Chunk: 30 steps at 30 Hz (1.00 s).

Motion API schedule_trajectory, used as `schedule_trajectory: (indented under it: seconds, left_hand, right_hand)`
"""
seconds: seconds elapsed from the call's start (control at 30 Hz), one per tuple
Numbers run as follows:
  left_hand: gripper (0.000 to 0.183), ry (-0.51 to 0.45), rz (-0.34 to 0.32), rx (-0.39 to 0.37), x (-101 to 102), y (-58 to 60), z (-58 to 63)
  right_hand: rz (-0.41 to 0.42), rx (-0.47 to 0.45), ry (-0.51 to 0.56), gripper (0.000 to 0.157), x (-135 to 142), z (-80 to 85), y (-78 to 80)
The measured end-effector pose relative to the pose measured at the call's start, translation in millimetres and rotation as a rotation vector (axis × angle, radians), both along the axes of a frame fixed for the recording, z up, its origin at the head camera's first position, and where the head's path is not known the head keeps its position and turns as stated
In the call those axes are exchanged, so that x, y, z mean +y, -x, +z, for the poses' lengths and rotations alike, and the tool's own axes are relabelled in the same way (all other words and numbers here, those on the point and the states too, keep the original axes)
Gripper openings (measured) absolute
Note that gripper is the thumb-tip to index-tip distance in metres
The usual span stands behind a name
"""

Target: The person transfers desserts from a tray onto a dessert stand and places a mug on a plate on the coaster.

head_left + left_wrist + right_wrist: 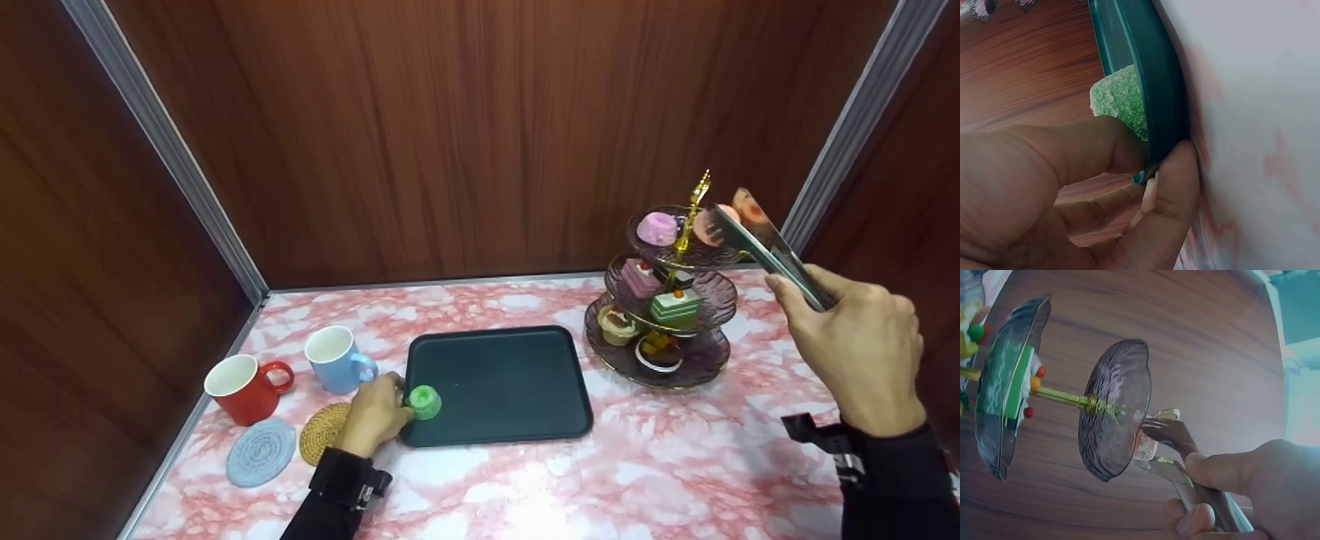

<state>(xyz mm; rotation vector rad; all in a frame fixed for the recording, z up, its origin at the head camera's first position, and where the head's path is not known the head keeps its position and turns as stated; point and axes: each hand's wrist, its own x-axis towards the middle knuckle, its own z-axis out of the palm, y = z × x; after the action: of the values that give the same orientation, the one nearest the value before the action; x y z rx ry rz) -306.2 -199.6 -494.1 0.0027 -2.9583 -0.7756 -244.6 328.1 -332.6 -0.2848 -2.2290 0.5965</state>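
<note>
At the dark green tray (495, 386), my left hand (377, 410) pinches the left rim between thumb and fingers. A green sugar-coated candy (1120, 101) sits inside the tray, close beside that thumb. My right hand (862, 341) grips metal serving tongs (804, 283), whose one tip is fork-shaped. Their tips are at an orange candy (706, 228) on the top plate of a three-tier stand (679, 259). In the right wrist view the tips lie on either side of the orange candy (1144, 446), partly hidden behind the plate. A pink candy (658, 228) shares that plate.
Cake slices (675, 307) fill the middle tier, and tarts (660, 352) the bottom one. Left of the tray stand a blue mug (334, 367) and a red mug (244, 394), with a grey coaster (261, 452) and a woven coaster (321, 433). Wood-panel walls (465, 142) enclose the marbled table.
</note>
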Motion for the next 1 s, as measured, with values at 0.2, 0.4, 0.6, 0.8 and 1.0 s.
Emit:
schedule_trajectory:
  seconds: [0.2, 0.4, 0.6, 0.8, 1.0]
  left_hand:
    - [0.046, -0.004, 0.000, -0.013, -1, -0.7, 0.4]
    - [0.046, -0.006, 0.001, -0.004, -1, -1.0, -0.3]
    - [0.045, 0.003, -0.002, 0.016, -1, -0.5, -1.7]
    - [0.043, 0.014, -0.023, 0.023, -1, 0.2, -1.0]
    - [0.043, 0.002, -0.026, 0.016, -2, 0.5, 0.2]
  right_hand:
    - [-0.043, -0.110, -0.008, 0.051, 4, 4.8, 5.3]
    - [-0.036, -0.172, -0.040, 0.054, 4, 13.2, 16.5]
    - [-0.012, -0.218, -0.090, 0.061, 0, 21.0, 30.6]
    - [-0.011, -0.231, -0.115, 0.067, -5, 21.2, 36.6]
    - [-0.002, -0.247, -0.118, 0.071, -8, 20.3, 37.5]
